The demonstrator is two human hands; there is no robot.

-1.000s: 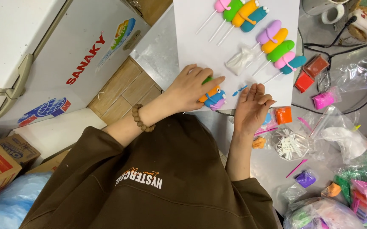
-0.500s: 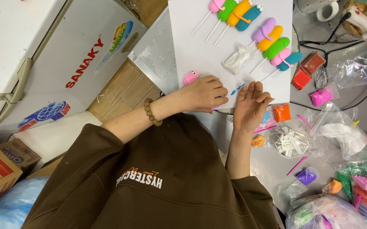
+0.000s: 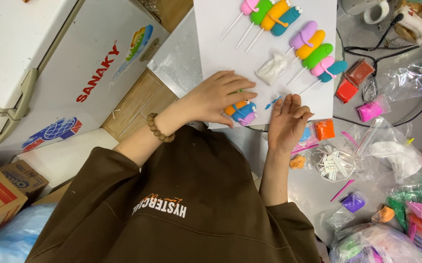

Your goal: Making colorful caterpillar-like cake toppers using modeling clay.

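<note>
My left hand [image 3: 218, 97], with a bead bracelet on its wrist, lies over a small bunch of clay figures [image 3: 241, 112] in orange, blue and pink at the near edge of a white board [image 3: 215, 53]. Thumb and fingers close around the bunch. My right hand [image 3: 286, 122] rests beside it at the board's edge, fingers loosely bent and holding nothing. A small blue clay bit [image 3: 272, 103] lies just off its fingertips. Two rows of coloured clay figures on white sticks [image 3: 313, 51] lie farther up the board, with a white clay lump [image 3: 272, 68] between them.
Blocks of red [image 3: 346, 90], pink [image 3: 369, 110] and orange clay [image 3: 324, 129] lie right of the board. Plastic bags [image 3: 396, 156], a purple piece [image 3: 353, 201] and a glue gun [image 3: 413, 22] with black cables crowd the grey table on the right. A white chest freezer [image 3: 40, 58] stands left.
My left hand slid left across the board half a second ago, then came back right over the figures. My right hand stayed by the board's edge.
</note>
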